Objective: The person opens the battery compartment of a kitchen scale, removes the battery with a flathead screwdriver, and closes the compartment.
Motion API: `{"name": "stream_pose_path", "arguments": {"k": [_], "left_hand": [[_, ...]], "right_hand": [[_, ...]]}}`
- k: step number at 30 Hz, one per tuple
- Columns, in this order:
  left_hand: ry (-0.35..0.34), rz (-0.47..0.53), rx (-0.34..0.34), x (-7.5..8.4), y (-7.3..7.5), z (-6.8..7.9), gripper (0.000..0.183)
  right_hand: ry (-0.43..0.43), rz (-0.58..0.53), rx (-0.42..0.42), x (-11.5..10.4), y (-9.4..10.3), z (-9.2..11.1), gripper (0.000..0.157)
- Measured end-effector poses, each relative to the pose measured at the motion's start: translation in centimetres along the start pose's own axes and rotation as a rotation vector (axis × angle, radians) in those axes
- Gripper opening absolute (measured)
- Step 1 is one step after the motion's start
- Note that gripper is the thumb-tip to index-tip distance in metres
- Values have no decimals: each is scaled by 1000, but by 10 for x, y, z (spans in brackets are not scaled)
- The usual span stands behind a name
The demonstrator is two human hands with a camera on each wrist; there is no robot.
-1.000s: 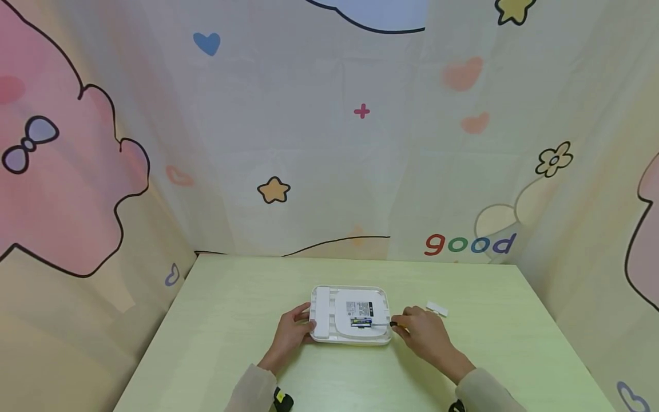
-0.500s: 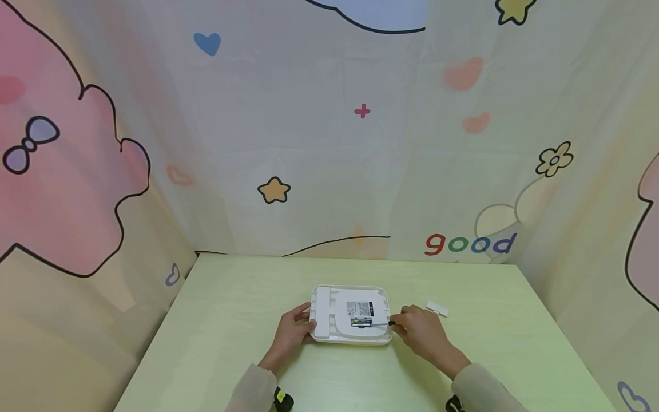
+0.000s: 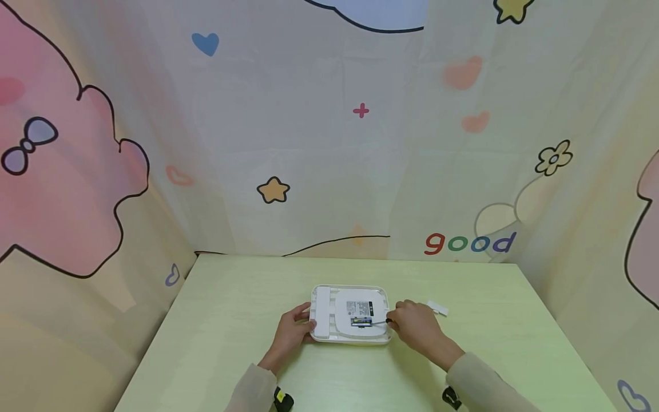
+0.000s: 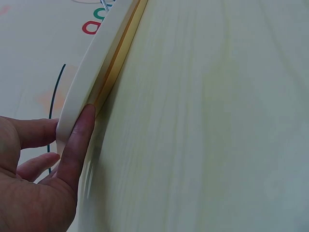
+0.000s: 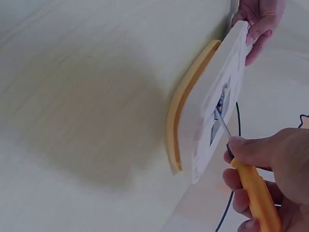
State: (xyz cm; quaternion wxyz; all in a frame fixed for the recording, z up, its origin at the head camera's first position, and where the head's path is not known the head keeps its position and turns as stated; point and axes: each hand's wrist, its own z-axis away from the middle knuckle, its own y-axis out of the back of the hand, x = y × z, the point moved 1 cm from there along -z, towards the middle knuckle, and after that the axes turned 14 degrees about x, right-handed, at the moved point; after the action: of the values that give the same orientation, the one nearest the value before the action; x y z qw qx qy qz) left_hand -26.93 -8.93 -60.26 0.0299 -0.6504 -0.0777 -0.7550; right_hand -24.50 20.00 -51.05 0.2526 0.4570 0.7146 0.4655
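Sleeves of beige cloth [image 3: 249,392]: two, nearest. Left hand [image 3: 289,337], at eight o'clock: thumb and fingers gripping a white rounded-rectangular plastic device [image 3: 322,315] by its side, presumably to steady it. Right hand [image 3: 418,325], at four o'clock: fingers curled round a yellow-handled, metal-shafted screwdriver [image 5: 255,193], probably slanted so its tip reaches the blue cylindrical battery [image 3: 360,322]. Device: clock centre, mid-table, battery side up, seemingly for access. Small white plastic cover [image 3: 436,307]: three o'clock, beyond the right hand, on the pale green wood-grain table [image 3: 231,303], apparently out of the way. Farthest: pastel cartoon-printed cloth backdrop [image 3: 319,131].
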Motion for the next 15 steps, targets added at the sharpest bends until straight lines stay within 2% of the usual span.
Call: {"name": "stream_pose_path", "arguments": {"k": [15], "left_hand": [[24,8,1,-2,-1,-2,57]], "right_hand": [[145,220,-65,-21,16,-22,13]]}}
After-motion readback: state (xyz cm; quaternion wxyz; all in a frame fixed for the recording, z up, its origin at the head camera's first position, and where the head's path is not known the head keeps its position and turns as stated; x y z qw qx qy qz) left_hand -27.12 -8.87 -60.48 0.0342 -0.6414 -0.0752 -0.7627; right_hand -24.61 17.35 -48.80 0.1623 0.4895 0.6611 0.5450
